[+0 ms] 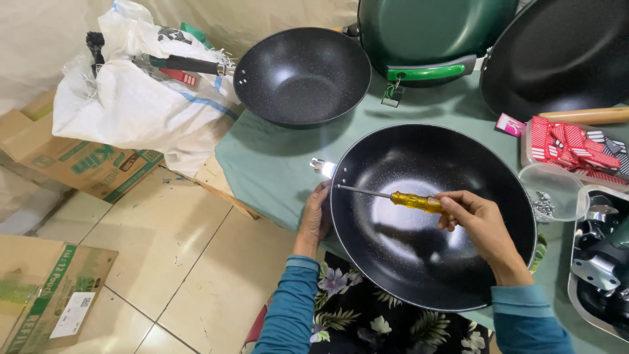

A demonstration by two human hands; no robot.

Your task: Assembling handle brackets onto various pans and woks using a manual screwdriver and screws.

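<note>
- Two hands work on a black speckled wok (419, 262) lying at the near edge of a green-covered bench (275, 164), over the person's lap.
- Left hand (316, 219) is curled around the outside of the wok's left rim, gripping it; just beyond its fingers a small shiny metal bracket (322, 167) sticks out from the rim.
- Right hand (477, 219) is closed around the yellow handle of a screwdriver (400, 197), which lies nearly level across the inside of the wok. Its thin metal shaft points left, and the tip meets the inner wall close to the bracket.
- Both forearms wear teal sleeves; a dark flowered cloth covers the lap below the wok.
- Farther off on the left of the bench sits a second black wok (303, 75) with a dark handle fitted, the handle resting on a white woven sack (131, 108).
- At the far edge stands a green pan (426, 33) with a bright green handle, and a large black pan (563, 56) lies at far right.
- To the right are a tray of red-and-white packets (570, 147), a clear plastic tub (553, 190) with small screws, and a metal tray of dark parts (603, 269).
- Cardboard boxes (78, 164) lie on the tiled floor at left.
</note>
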